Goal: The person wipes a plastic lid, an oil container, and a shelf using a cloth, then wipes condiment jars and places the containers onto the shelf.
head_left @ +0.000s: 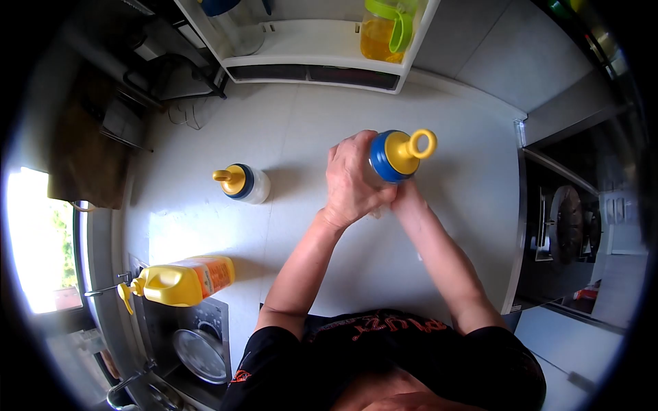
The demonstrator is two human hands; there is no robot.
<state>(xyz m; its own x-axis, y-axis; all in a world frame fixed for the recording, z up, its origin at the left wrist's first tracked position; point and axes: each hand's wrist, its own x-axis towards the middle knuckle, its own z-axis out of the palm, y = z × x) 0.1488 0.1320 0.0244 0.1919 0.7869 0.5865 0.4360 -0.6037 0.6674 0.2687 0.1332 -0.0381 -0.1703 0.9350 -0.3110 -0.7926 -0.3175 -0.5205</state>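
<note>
My left hand (pixel 351 177) is closed around the side of a jar (pixel 389 157) with a blue collar and a yellow lid topped by a ring handle. The jar is tilted, its ring toward the right; most of its body is hidden by the hand. My right hand (pixel 406 194) is beneath the jar, touching or close to its lower side, with its fingers out of sight. On the counter to the left stands a similar clear jar (pixel 245 183) with a dark blue collar and yellow knobbed lid.
A yellow pump bottle (pixel 179 281) stands by the sink (pixel 154 346), which has a metal bowl (pixel 200 356) in it. A white shelf unit (pixel 308 44) at the back holds a green-lidded jug (pixel 385 34) and a clear jar (pixel 236 31). A gas hob (pixel 548 226) is at the right.
</note>
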